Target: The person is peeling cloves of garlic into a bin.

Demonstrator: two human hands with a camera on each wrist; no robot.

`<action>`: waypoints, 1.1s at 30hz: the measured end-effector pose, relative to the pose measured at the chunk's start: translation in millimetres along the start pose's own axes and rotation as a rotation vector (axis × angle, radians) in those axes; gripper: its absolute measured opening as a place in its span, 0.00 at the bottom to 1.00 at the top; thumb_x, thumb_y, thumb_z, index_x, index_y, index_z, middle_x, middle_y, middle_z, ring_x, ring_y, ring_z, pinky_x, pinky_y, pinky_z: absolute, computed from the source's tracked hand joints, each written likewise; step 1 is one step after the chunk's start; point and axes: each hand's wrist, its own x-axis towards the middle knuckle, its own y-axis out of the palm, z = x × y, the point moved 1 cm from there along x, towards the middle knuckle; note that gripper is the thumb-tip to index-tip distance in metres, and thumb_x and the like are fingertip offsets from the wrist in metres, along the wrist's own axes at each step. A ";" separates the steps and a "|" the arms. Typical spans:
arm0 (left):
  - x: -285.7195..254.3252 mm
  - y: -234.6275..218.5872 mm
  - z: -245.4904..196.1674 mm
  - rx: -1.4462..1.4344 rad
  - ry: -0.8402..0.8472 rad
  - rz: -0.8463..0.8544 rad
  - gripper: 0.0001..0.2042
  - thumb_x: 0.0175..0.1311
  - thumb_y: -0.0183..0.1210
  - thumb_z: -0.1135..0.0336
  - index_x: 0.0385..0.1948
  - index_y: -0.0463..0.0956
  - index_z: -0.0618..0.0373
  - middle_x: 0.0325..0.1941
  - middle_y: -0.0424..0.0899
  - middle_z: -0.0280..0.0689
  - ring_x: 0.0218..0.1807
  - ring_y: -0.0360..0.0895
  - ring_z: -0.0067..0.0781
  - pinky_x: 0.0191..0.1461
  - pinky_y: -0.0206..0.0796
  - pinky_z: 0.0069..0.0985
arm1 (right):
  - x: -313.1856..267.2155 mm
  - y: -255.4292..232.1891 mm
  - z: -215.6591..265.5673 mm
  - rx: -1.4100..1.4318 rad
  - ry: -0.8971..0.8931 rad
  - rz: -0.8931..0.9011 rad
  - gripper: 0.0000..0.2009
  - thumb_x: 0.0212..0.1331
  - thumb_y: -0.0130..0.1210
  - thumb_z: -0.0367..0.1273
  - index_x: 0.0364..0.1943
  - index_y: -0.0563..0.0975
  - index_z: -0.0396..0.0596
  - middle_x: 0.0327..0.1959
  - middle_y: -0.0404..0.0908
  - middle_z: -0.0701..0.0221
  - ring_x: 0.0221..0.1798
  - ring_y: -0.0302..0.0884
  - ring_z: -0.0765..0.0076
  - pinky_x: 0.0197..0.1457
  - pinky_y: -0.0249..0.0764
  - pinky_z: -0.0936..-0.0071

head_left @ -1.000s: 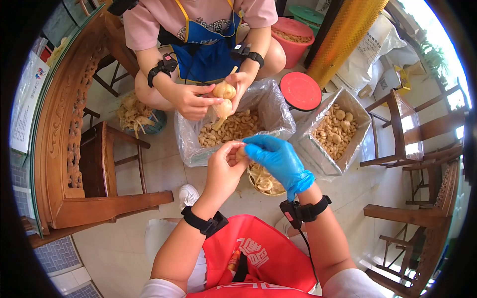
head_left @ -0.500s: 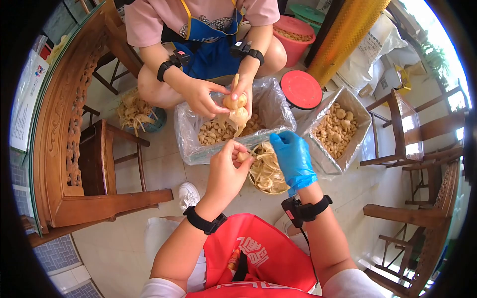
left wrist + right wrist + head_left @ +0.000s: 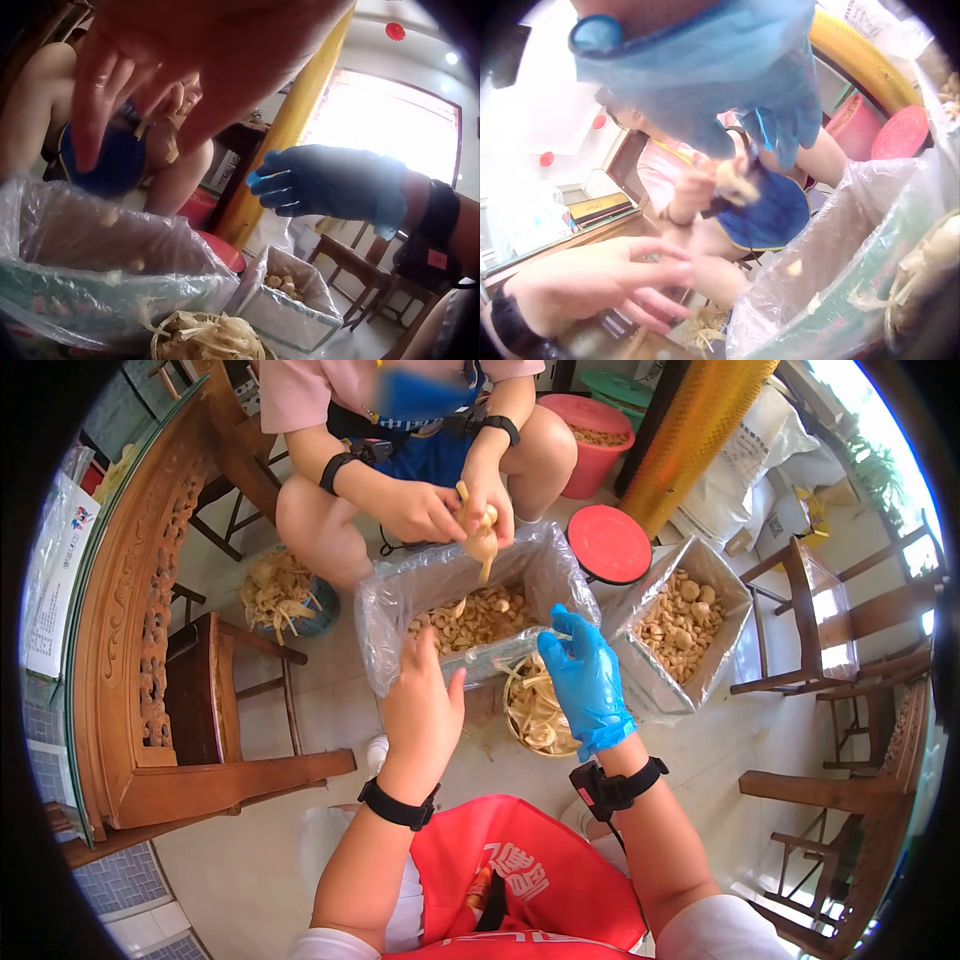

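Note:
My bare left hand [image 3: 420,710] holds nothing, with its fingers extended and thumb apart, near the front edge of a plastic-lined box [image 3: 380,610] of garlic cloves [image 3: 490,615]. A pale garlic clove [image 3: 110,217] shows against the box's lining in the left wrist view. To the right, my right hand [image 3: 585,685] wears a blue glove; its fingers are loosely bent, with nothing between them. Beneath it sits a round container of garlic skins [image 3: 540,715]. Across the box, another person's hands [image 3: 425,510] hold a garlic bulb [image 3: 482,543] with its stem.
A second lined box [image 3: 735,630] of garlic stands to the right, beside a red round lid [image 3: 608,545]. At the left are a blue bucket [image 3: 322,610] with skins and a wooden stool [image 3: 205,680]. A pink tub [image 3: 590,470] stands behind, near a gold pillar [image 3: 705,445].
My hands part; the left lets go of the garlic piece it pinched and spreads its fingers, moving left. My right hand's fingers loosen. The other person's hands draw back slightly with the bulb.

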 end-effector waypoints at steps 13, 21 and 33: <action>-28.0 7.1 9.6 0.137 0.210 0.673 0.20 0.56 0.61 0.54 0.42 0.71 0.60 0.35 0.80 0.50 0.39 0.78 0.53 0.42 0.70 0.41 | -17.1 -18.3 -16.3 -0.674 0.031 0.835 0.20 0.58 0.51 0.47 0.40 0.78 0.44 0.38 0.80 0.53 0.42 0.77 0.46 0.45 0.73 0.57; -42.9 -87.4 -29.3 0.200 0.372 0.514 0.19 0.55 0.61 0.55 0.40 0.72 0.60 0.32 0.80 0.46 0.37 0.78 0.50 0.38 0.69 0.39 | -30.6 -41.4 -8.1 -0.540 -0.092 0.635 0.20 0.58 0.51 0.48 0.40 0.79 0.45 0.41 0.80 0.55 0.45 0.76 0.45 0.49 0.72 0.57; -191.5 -411.3 -184.3 0.535 0.423 -0.087 0.16 0.47 0.64 0.61 0.41 0.78 0.51 0.36 0.78 0.32 0.39 0.74 0.31 0.38 0.68 0.30 | -114.1 -103.8 110.6 -0.341 -0.163 0.519 0.18 0.59 0.53 0.45 0.44 0.78 0.44 0.42 0.81 0.58 0.45 0.78 0.52 0.50 0.72 0.65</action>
